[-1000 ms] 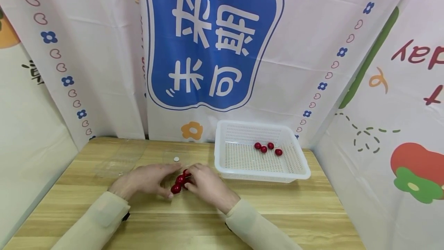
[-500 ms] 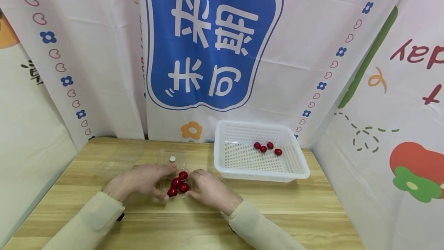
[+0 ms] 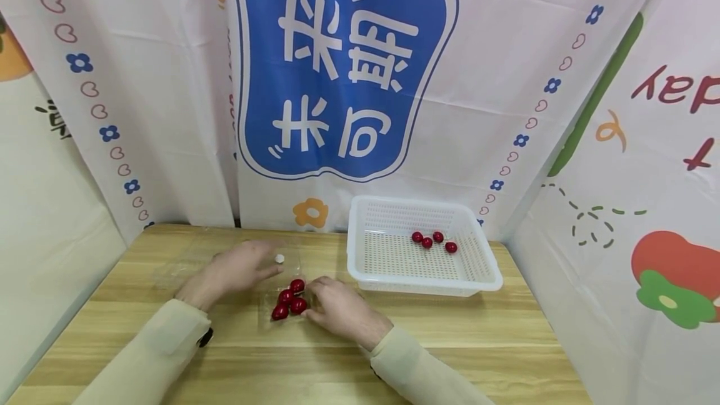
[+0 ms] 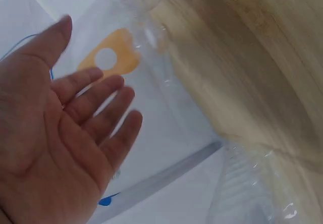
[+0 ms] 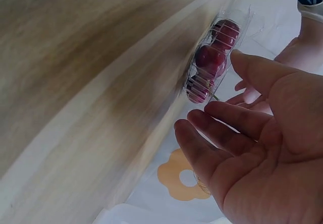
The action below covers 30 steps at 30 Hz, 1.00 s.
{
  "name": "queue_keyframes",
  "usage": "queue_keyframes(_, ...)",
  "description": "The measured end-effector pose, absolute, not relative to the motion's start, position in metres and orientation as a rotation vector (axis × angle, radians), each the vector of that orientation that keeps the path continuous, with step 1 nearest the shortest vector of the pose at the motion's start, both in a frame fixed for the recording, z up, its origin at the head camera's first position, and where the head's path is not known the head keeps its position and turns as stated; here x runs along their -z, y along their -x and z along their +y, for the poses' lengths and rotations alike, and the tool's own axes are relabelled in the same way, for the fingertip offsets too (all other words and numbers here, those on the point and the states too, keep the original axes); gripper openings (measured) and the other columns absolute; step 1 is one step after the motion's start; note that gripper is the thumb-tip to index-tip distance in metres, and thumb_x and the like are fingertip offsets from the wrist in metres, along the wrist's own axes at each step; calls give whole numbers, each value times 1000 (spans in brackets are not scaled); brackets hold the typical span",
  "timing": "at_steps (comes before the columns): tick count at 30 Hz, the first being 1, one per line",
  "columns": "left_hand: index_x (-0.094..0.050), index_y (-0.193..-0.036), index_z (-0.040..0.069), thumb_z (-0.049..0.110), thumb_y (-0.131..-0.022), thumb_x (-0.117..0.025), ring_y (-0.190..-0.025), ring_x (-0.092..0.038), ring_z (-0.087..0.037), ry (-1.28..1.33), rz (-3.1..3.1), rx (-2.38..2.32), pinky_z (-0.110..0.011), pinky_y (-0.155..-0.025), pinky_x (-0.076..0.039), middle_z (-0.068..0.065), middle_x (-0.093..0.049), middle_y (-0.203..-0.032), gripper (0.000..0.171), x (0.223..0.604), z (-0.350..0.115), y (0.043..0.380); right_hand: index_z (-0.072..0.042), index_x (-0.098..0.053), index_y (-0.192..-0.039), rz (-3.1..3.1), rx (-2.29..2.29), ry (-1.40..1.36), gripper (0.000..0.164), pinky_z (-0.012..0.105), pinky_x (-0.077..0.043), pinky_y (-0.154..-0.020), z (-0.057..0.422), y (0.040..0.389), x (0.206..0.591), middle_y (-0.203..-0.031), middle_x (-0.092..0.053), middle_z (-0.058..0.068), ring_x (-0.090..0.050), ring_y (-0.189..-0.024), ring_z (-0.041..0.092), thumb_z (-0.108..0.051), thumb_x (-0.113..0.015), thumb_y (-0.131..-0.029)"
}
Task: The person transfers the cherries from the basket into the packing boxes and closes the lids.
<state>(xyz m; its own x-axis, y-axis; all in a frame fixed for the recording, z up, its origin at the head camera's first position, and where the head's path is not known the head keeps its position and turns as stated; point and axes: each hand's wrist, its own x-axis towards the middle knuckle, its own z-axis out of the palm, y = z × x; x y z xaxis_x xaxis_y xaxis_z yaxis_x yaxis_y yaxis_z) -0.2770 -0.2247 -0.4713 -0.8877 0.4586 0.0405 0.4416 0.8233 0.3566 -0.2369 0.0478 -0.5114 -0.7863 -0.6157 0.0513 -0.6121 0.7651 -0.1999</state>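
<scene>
Several dark red cherries (image 3: 286, 296) lie in a small clear plastic box (image 3: 265, 315) left of the table's middle. Its clear lid (image 3: 292, 255), marked by a round white sticker (image 3: 279, 259), is folded back toward the wall. My left hand (image 3: 239, 270) is over the lid's left side, blurred in the head view; in the left wrist view its fingers are spread with nothing between them. Against the box's right side is my right hand (image 3: 345, 311). The right wrist view shows its thumb at the rim and its relaxed fingers (image 5: 199, 138) beside the ribbed wall.
A white perforated basket (image 3: 354, 267) stands at the back right with several cherries (image 3: 427, 242) in it. More clear plastic packaging (image 3: 180, 267) lies at the back left. A printed cloth (image 3: 495, 49) hangs behind the wooden table (image 3: 478, 342).
Both hands shifted the box slightly toward me and left, uncovering the cherries. Since then my left hand has left the box's side and moved back over the lid; my right hand has stayed.
</scene>
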Motion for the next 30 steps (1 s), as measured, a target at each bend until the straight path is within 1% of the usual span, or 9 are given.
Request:
queue_keyframes(3, -72, -153, -1, 32, -117, -74, -133, -79, -51, -652, 2977, -584, -72, -116, -64, -28, -81, -145, 49, 478, -227, 285, -10, -78, -147, 2938, 323, 1025, 48, 27, -65, -120, 48, 237, 513, -148, -82, 3, -79, -136, 15, -35, -89, -107)
queue_keyframes(6, -69, -154, -4, 34, -117, -73, -131, -79, -52, -563, 2990, -570, -74, -115, -65, -29, -80, -143, 53, 485, -230, 293, -10, -78, -147, 2939, 324, 1029, 49, 28, -65, -120, 47, 237, 513, -148, -82, 4, -79, -136, 16, -36, -89, -107)
queue_keyframes(9, -61, -161, -9, 34, -118, -73, -139, -74, -57, -500, 3000, -562, -76, -121, -60, -35, -74, -151, 62, 490, -232, 299, -10, -78, -147, 2938, 326, 1027, 50, 27, -65, -120, 47, 237, 513, -147, -82, 4, -79, -135, 15, -36, -89, -107)
queue_keyframes(12, -56, -165, -11, 35, -118, -71, -148, -67, -60, -466, 2996, -565, -78, -128, -53, -38, -67, -160, 67, 493, -234, 304, -9, -78, -148, 2934, 334, 1023, 50, 28, -65, -120, 47, 237, 513, -147, -82, 4, -79, -136, 15, -35, -90, -107)
queue_keyframes(13, -55, -166, -11, 35, -119, -70, -150, -65, -61, -455, 2991, -564, -79, -130, -51, -39, -65, -162, 68, 494, -234, 305, -9, -78, -148, 2933, 333, 1023, 50, 28, -64, -120, 47, 237, 513, -148, -82, 4, -79, -136, 15, -35, -90, -107)
queue_keyframes(21, -56, -164, -12, 36, -121, -64, -154, -61, -63, -397, 2945, -559, -79, -131, -50, -40, -62, -164, 65, 496, -234, 311, -9, -77, -151, 2933, 331, 1024, 52, 28, -64, -121, 47, 236, 512, -149, -82, 4, -79, -137, 16, -35, -89, -107)
queue_keyframes(26, -68, -153, -6, 36, -121, -64, -141, -71, -59, -388, 2950, -550, -80, -122, -57, -34, -74, -151, 53, 486, -234, 307, -9, -77, -151, 2926, 344, 1019, 52, 28, -64, -121, 46, 236, 514, -149, -82, 4, -79, -137, 16, -34, -89, -107)
queue_keyframes(28, -69, -152, -5, 36, -121, -65, -139, -72, -58, -410, 2964, -544, -80, -120, -58, -33, -76, -149, 51, 481, -234, 305, -10, -77, -151, 2925, 348, 1015, 52, 28, -64, -121, 46, 237, 514, -149, -82, 4, -79, -136, 16, -34, -89, -107)
queue_keyframes(30, -67, -155, -7, 36, -121, -65, -142, -71, -59, -441, 2981, -526, -79, -122, -57, -34, -74, -152, 55, 477, -235, 303, -10, -77, -151, 2926, 350, 1012, 52, 28, -64, -121, 46, 237, 514, -149, -82, 4, -79, -136, 16, -34, -90, -107)
